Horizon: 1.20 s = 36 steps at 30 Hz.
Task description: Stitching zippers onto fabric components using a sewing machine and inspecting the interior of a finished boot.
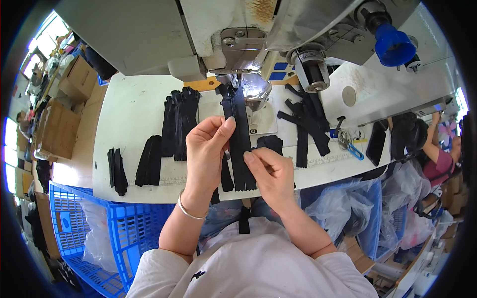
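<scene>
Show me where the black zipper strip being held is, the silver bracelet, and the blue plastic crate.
black zipper strip (240,144), head view, on the middle of its length between the hands
silver bracelet (189,212), head view, on the band at the left wrist
blue plastic crate (126,226), head view, on its slatted wall

— What sort of place is this looking like?
— A garment workshop: an industrial sewing machine (258,35) is standing just beyond the fingers (226,124), black zipper bundles (180,121) are lying beside them, and cardboard boxes (59,129) are piling up far left.
</scene>
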Motion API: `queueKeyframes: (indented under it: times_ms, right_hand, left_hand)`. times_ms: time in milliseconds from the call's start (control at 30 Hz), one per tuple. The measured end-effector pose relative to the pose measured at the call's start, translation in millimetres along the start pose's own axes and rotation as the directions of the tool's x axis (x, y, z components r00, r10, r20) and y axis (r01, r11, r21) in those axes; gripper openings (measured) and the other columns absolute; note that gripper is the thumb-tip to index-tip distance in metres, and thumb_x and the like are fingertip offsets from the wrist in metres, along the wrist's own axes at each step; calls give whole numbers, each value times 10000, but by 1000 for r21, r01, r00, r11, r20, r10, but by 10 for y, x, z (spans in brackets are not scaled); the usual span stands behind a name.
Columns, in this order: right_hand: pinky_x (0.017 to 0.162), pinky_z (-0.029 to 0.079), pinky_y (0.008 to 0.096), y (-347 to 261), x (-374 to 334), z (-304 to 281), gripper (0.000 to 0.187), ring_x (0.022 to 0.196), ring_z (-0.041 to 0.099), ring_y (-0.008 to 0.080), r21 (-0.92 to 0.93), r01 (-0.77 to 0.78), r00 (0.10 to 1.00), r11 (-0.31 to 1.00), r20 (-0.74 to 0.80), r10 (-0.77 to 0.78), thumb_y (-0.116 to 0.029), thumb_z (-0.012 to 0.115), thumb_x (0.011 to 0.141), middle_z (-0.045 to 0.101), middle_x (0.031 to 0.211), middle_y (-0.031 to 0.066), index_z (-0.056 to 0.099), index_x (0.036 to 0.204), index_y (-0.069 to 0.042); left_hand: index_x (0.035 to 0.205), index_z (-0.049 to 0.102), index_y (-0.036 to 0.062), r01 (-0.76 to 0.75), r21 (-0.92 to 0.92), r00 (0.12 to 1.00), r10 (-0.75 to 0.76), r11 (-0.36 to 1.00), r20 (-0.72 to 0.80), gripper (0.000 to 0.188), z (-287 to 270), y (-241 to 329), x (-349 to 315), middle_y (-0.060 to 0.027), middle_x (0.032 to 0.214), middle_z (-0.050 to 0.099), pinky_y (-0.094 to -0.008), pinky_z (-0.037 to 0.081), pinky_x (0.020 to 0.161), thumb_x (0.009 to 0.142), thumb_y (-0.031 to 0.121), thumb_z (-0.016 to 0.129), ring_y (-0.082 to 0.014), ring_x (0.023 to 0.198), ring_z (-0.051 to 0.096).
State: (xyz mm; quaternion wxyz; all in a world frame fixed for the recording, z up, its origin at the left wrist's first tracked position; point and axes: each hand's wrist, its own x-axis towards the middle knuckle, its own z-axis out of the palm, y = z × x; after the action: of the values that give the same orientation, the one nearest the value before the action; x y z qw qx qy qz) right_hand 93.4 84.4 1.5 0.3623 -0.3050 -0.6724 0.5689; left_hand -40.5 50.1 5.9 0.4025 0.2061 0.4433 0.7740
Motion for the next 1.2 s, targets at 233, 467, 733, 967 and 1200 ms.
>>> queueKeyframes:
  times_ms: [233,467,733,967,1200]
  right_hand:
    - [455,276,229,-13,51,28,232,519,335,31,2,42,999,999,-23,-42,-147,617,909,421,531,-16,588,753,23]
    - [452,255,240,-53,248,103,238,522,302,31,-6,102,994,995,-43,-102,-130,611,911,381,534,-22,557,733,19]
    - [456,249,247,-144,596,148,214,516,302,35,-163,242,960,957,-100,-260,-149,612,913,399,525,-15,600,788,24]
    - [471,386,224,-43,566,72,169,479,504,56,-176,160,985,971,-42,-170,-145,609,903,543,533,35,650,819,-4]
    - [660,469,308,528,492,-531,150,721,619,199,-428,78,978,900,-141,-152,-149,631,841,636,792,92,660,904,-16]
  left_hand:
    - [857,627,28,-17,34,1000,16,999,25,111,-16,6,62,21,739,617,-166,418,558,914,122,615,-20,616,531]
    - [840,648,29,-41,155,999,41,987,-3,160,22,141,250,50,661,584,-163,341,475,887,181,660,-3,523,451]
    - [799,638,27,-73,196,995,86,978,-56,126,65,243,582,55,612,495,-191,289,474,860,137,645,-28,509,395]
    - [662,494,61,-134,169,982,154,976,-108,182,59,252,927,-8,563,440,-254,279,461,840,98,511,-97,474,387]
    - [715,480,75,-104,140,987,119,985,-109,126,55,262,982,-27,618,485,-292,395,521,832,76,524,-141,519,472]
